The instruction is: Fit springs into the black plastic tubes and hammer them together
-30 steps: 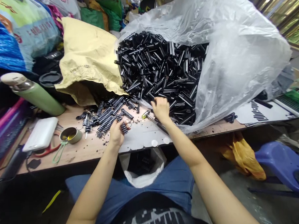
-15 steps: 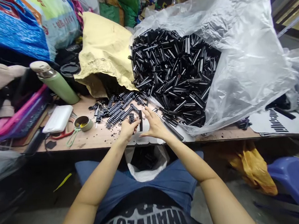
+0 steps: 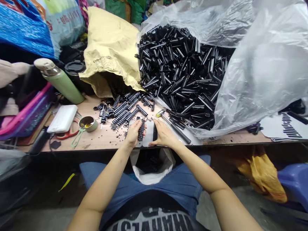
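The left hand (image 3: 133,135) curls its fingers around one patterned rod (image 3: 141,131). The right hand (image 3: 166,134), fingers parted, holds one black tube (image 3: 154,131). One cup (image 3: 93,126) sits on the table (image 3: 108,142).

A black lettered shirt (image 3: 153,217) tops blue trousers (image 3: 185,180).

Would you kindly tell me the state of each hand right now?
Left hand: closed, holding a patterned rod.
Right hand: holding a black piece.

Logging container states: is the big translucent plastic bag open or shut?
Open: the translucent plastic bag gapes toward the person, its black tubes showing uncovered.
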### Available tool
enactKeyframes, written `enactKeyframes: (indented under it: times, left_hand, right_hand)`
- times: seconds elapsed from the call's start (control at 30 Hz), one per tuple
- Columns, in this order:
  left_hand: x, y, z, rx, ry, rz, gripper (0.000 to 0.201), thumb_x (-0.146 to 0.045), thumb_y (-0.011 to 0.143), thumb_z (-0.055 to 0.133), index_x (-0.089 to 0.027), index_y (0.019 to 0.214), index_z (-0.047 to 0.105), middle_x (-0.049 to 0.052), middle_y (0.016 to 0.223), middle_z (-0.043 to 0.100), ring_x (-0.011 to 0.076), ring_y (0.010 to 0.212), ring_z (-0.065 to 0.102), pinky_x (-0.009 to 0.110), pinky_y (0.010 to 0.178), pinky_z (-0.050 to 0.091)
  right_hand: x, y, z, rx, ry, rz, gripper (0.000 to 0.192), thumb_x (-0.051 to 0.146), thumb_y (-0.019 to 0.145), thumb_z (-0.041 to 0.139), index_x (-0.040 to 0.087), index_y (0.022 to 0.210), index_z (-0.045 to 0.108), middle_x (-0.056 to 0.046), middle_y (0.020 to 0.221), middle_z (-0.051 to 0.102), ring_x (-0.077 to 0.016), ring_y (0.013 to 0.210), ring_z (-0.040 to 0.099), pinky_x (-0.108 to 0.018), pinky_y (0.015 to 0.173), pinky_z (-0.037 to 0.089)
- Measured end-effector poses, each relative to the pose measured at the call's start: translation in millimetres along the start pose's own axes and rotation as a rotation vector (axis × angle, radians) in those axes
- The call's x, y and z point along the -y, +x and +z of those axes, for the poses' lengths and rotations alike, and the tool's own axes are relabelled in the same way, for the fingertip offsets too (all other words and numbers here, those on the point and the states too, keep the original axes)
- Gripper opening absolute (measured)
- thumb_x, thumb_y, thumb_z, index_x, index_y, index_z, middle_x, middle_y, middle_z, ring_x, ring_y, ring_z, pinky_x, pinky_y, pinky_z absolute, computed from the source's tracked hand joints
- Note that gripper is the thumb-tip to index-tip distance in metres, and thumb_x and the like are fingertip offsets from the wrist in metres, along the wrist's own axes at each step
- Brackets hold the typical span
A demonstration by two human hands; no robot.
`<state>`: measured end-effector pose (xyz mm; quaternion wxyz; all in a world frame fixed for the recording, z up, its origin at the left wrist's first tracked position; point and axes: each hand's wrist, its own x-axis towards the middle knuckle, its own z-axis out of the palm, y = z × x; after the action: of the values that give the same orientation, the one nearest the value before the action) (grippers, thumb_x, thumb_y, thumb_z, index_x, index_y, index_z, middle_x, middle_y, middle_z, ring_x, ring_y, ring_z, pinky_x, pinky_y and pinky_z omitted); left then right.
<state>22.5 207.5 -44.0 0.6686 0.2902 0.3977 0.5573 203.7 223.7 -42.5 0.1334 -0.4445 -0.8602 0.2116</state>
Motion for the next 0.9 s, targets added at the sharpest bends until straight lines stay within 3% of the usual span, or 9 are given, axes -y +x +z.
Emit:
enactKeyframes:
  times: [0.13, 0.3, 0.47, 0.73, 0.9]
  left_hand:
    - [0.7, -3.8, 4.2, -0.004, -0.015, -0.031, 0.052, -0.05, 0.077, 0.065, -0.017, 0.116, 0.056, -0.007, 0.057, 0.05, 0.0033, 0.032, 0.036, 0.014, 0.029, 0.022]
    - [1.1, -8.0, 14.7, -0.098, -0.054, -0.077, 0.047, -0.044, 0.079, 0.061, -0.014, 0.115, 0.06, -0.004, 0.056, 0.054, 0.0064, 0.034, 0.044, 0.016, 0.031, 0.032]
    - [3.0, -11.1, 29.6, -0.185, -0.145, -0.121, 0.032, -0.037, 0.075, 0.066, -0.013, 0.096, 0.063, -0.001, 0.067, 0.06, 0.01, 0.043, 0.057, 0.022, 0.042, 0.049]
    - [5.6, -14.0, 36.7, -0.226, -0.044, -0.055, 0.038, -0.039, 0.073, 0.07, -0.012, 0.099, 0.064, 0.0, 0.066, 0.062, 0.0116, 0.043, 0.058, 0.023, 0.041, 0.049]
    - [6.9, -15.4, 36.6, -0.224, -0.044, -0.087, 0.032, -0.035, 0.075, 0.07, -0.012, 0.098, 0.066, 0.0, 0.066, 0.062, 0.011, 0.041, 0.056, 0.023, 0.039, 0.048]
  right_hand:
    - [-9.9, -9.0, -2.7, 0.155, 0.025, 0.05, 0.128, 0.054, 0.048, 0.085, 0.005, 0.147, 0.021, -0.03, 0.146, 0.029, -0.0411, 0.137, 0.028, -0.054, 0.112, 0.027]
    - [5.9, -7.8, -15.6, -0.082, 0.205, -0.164, 0.131, 0.058, 0.054, 0.081, 0.016, 0.15, 0.004, -0.022, 0.152, 0.02, -0.0335, 0.143, 0.019, -0.05, 0.117, 0.021]
    - [25.2, 1.6, -11.3, -0.204, 0.265, -0.381, 0.126, 0.053, 0.053, 0.084, 0.018, 0.148, 0.008, -0.019, 0.148, 0.029, -0.0326, 0.141, 0.024, -0.049, 0.117, 0.022]
    - [26.8, -5.1, 1.9, -0.226, 0.293, -0.274, 0.122, 0.045, 0.057, 0.083, 0.018, 0.147, 0.007, -0.02, 0.148, 0.028, -0.0319, 0.141, 0.026, -0.049, 0.116, 0.026]
    - [29.0, -8.4, 0.7, -0.203, 0.313, -0.271, 0.119, 0.044, 0.057, 0.084, 0.017, 0.146, 0.01, -0.02, 0.148, 0.028, -0.0309, 0.141, 0.026, -0.048, 0.116, 0.026]
